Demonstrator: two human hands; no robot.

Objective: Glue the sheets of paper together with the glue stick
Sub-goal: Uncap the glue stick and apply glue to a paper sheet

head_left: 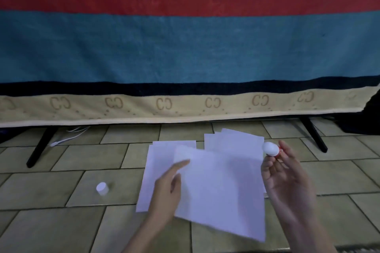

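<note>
A white sheet of paper (222, 187) is held up off the tiled floor (61, 230) by the left hand (167, 189), gripped along its left edge with the forefinger stretched across the top face and the other fingers tucked beneath. The sheet is tilted, its near corner dipping toward the bottom right. Under and behind it, a second sheet (158, 170) is seen lying flat on the tiles, with its left side and far edge exposed. Further back and to the right, a small fanned stack of sheets (234, 139) is laid on the floor, partly covered by the lifted sheet.

Over on the right, the glue stick (271, 149) is pinched between the thumb and fingertips of the right hand (287, 176), palm turned toward the camera. Its white tip is pointed up and to the left, just beside the far right corner of the stack, and a red band is shown near the fingers. The glue is kept clear of the paper; no contact is made.

The white cap (102, 188) is left standing on a tile well to the left of the sheets. Behind everything, a blue blanket (185, 47) with a red stripe is draped over a frame on black legs (40, 146), and white cables (70, 134) are trailed beneath it.
</note>
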